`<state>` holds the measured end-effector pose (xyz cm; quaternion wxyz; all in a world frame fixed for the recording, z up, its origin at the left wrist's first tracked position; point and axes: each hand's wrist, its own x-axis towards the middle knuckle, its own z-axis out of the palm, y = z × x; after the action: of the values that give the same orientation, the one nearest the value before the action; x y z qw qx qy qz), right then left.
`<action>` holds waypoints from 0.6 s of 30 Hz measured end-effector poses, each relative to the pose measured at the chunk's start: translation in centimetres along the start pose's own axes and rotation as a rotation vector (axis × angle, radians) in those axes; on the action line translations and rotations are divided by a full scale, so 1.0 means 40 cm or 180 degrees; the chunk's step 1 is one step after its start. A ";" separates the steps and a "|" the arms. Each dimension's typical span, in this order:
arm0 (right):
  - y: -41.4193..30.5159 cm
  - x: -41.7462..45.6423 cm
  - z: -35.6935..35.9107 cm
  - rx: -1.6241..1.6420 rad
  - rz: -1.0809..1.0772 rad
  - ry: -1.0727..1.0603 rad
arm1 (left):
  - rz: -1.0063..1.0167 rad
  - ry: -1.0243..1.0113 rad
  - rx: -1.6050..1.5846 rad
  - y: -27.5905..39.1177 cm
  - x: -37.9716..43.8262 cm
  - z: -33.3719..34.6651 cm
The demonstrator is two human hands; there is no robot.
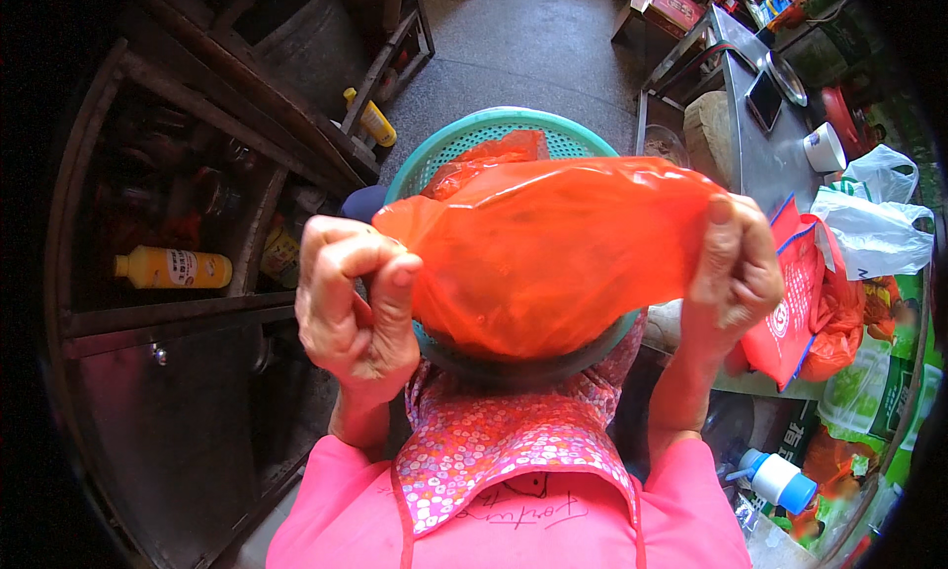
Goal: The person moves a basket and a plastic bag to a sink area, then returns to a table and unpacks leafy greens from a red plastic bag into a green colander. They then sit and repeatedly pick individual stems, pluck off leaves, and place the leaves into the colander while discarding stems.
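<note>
A thin red plastic bag (548,250) is stretched sideways between my two hands. My left hand (355,295) pinches its left edge between thumb and fingers. At the other side, my right hand (733,258) grips the bag with the thumb on top. Dark shapes show faintly through the film, but I cannot tell what they are. Under the bag stands a green perforated plastic basket (503,118), its near side mostly covered. Another crumpled red plastic bag (481,161) lies in the basket's far part.
To the left is a dark cabinet with a yellow bottle (178,267) on its shelf. Another yellow bottle (370,117) stands farther off. On the right, a metal table (740,132) bears a phone (763,101) and a white cup (824,147). A red tote bag (789,302) sits nearer.
</note>
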<state>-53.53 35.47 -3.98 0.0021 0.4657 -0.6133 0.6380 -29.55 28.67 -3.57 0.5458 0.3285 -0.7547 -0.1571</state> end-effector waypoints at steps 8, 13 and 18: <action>-0.067 0.034 -0.006 0.0517 -0.0277 0.0723 | 0.0587 0.0741 -0.0308 0.034 0.093 0.013; 0.035 0.066 0.029 -0.0448 -0.0113 -0.1079 | 0.0201 -0.0390 0.0137 -0.056 0.113 0.079; -0.067 0.093 -0.013 0.0214 -0.0126 0.0033 | 0.0097 0.0671 -0.0314 0.008 0.141 0.051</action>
<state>-54.40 34.42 0.40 0.0022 0.4742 -0.5821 0.6605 -32.60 24.89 -0.02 0.6399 0.3044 -0.6894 -0.1502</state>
